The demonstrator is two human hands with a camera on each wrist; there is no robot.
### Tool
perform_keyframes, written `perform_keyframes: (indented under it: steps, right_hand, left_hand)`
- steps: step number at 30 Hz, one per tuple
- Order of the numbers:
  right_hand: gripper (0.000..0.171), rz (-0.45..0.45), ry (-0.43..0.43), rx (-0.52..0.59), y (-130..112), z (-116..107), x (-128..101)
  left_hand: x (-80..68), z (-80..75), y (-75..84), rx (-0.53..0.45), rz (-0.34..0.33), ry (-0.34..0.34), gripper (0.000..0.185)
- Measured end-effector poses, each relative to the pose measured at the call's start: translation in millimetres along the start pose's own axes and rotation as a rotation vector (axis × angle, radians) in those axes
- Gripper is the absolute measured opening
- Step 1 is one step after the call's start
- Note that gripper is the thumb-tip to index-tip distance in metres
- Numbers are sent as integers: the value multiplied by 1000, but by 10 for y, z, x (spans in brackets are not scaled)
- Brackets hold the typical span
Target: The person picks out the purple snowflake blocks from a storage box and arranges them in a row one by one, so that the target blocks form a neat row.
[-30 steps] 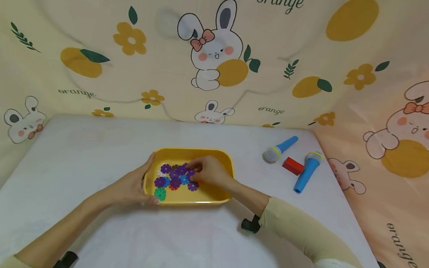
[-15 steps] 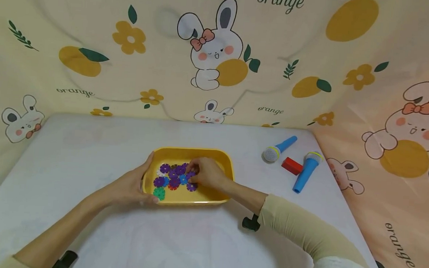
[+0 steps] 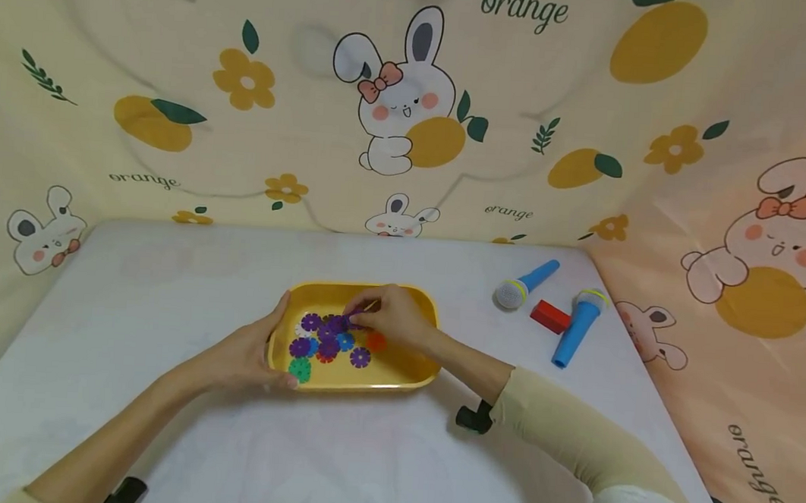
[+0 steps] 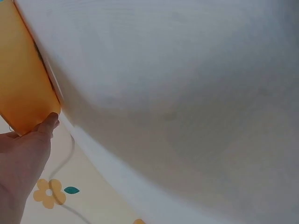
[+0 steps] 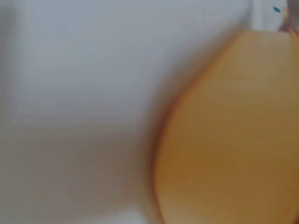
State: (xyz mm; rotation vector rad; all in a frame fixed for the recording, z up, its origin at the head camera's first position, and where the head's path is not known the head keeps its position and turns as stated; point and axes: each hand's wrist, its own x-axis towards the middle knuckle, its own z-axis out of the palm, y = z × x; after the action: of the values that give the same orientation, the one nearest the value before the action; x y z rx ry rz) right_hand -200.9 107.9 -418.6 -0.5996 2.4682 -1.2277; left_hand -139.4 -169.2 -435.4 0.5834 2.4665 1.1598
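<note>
Right hand (image 3: 394,319) pinches a purple disc (image 3: 354,323) — left hand (image 3: 250,354) grips one end of the yellow tray (image 3: 351,388).
Loose discs (image 3: 328,345) lie inside, mostly left of the nearer right fingertips, the tray's long axis running hand to hand. Head view shows the pinch — right wrist view misses it.

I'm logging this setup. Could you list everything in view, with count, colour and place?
Tray: 1, yellow, mid-table
Snowflake discs: several, overlapping, count unclear, mostly purple, also blue, green, red, orange, white, in tray
Toy microphones: 2, blue, right of tray
Block: 1, red, between microphones
Tabletop: 1, white, under tray
Backdrop: 1, cream with rabbit print, around table
Wrist cameras: 2, black, at forearms
Sleeves: 2, beige, on forearms
Left hand: 1, gripping tray's left end
Right hand: 1, over tray, pinching one of the snowflake discs
</note>
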Motion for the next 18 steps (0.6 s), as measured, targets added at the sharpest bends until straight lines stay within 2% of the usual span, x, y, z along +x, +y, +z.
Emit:
perform_keyframes:
  steps: [4, 11, 18]
  right_hand:
    - [18, -18, -3, 37, -70, -172, 75]
    - [34, -23, 22, -16, -35, -424, 257]
    - [34, -60, 39, -74, 45, -560, 447]
  left_hand:
    - [-20, -4, -8, 10, -5, 5, 136]
    - [-82, -27, -10, 25, -27, 14, 137]
    - [-111, -26, -11, 18, -49, 0, 137]
